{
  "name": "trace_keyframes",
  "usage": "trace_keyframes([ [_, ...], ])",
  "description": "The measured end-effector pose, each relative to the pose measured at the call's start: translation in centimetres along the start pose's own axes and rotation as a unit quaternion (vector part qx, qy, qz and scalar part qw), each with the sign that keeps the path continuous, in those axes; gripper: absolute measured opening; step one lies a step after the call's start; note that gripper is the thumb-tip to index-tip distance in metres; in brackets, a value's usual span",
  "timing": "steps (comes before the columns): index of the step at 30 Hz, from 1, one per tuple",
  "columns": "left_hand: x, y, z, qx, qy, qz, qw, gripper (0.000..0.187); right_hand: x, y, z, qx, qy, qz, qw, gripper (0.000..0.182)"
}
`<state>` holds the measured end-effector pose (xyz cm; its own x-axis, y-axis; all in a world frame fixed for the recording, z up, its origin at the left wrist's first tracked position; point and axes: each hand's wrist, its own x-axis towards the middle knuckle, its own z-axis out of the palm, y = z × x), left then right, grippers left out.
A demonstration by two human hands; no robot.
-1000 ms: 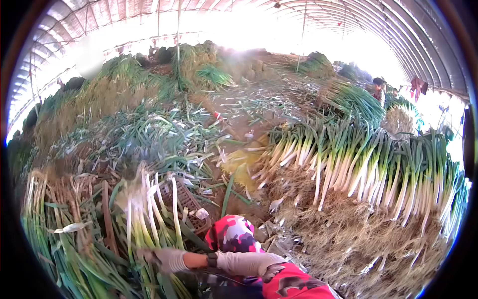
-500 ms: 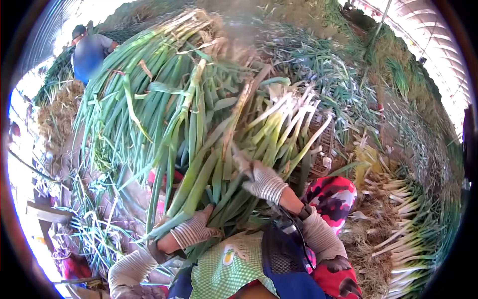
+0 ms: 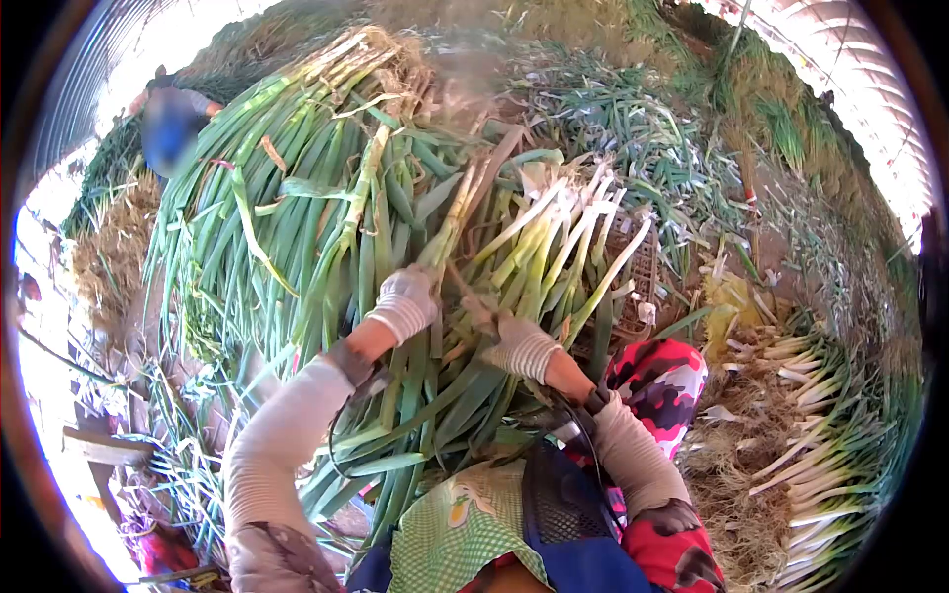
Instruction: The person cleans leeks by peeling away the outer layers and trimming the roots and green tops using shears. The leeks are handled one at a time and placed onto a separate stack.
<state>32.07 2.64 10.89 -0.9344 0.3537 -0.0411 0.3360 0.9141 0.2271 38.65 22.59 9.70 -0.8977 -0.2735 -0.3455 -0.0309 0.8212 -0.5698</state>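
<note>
My left hand [image 3: 407, 299], in a pale knit glove, is closed around a green onion stalk [image 3: 450, 225] near the middle of the pile. To its right, my gloved right hand [image 3: 522, 348] is closed on a narrow, brownish, blade-like tool [image 3: 469, 296], blurred and pointing up and left. Long green leaves [image 3: 415, 390] lie over my lap below both hands. Beside the right hand rests a bunch of trimmed green onions with white ends [image 3: 568, 232]. A large heap of untrimmed green onions [image 3: 267, 188] spreads to the left.
A brown plastic crate [image 3: 633, 262] sits under the white ends. On the right, cleaned green onions [image 3: 816, 474] lie in a row beside dry roots [image 3: 741, 465]. Leaf scraps [image 3: 633, 119] cover the ground behind. Another person in blue [image 3: 170, 124] is at the far left.
My left hand has moved up and right from the leaves at my lap to a stalk higher in the heap. My right hand stays almost in place with the tool.
</note>
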Motion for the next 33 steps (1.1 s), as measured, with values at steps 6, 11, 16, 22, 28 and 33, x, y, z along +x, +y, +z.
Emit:
trace_keyframes([
  [6, 4.5, -0.7, 1.7, 0.068, 0.017, -0.124, 0.99, 0.038, 4.1, 1.2, -0.1, 0.038, 0.005, 0.041, 0.998, 0.059],
  [11, 6.1, -0.6, 0.9, 0.023, -0.089, -0.223, 0.971, 0.051, 4.2, 0.6, -2.0, 0.06, 0.015, 0.074, 0.995, 0.046],
  [16, 5.7, -2.4, 3.6, -0.19, -0.01, -0.144, 0.971, 0.058, 4.3, 3.6, -0.1, 0.104, 0.066, 0.039, 0.992, 0.047],
  [22, -1.4, 1.6, 6.6, -0.57, -0.017, -0.081, 0.817, 0.064, -4.7, 4.5, -2.6, 0.012, 0.083, 0.06, 0.995, 0.062],
  [28, -2.9, 3.5, 11.4, -0.595, -0.038, -0.147, 0.79, 0.048, -10.4, 3.7, -0.1, -0.026, -0.021, 0.05, 0.998, 0.059],
  [33, -3.2, 3.7, 10.7, -0.658, 0.016, -0.182, 0.731, 0.034, -9.2, 3.4, -0.4, -0.034, 0.012, 0.097, 0.995, 0.054],
])
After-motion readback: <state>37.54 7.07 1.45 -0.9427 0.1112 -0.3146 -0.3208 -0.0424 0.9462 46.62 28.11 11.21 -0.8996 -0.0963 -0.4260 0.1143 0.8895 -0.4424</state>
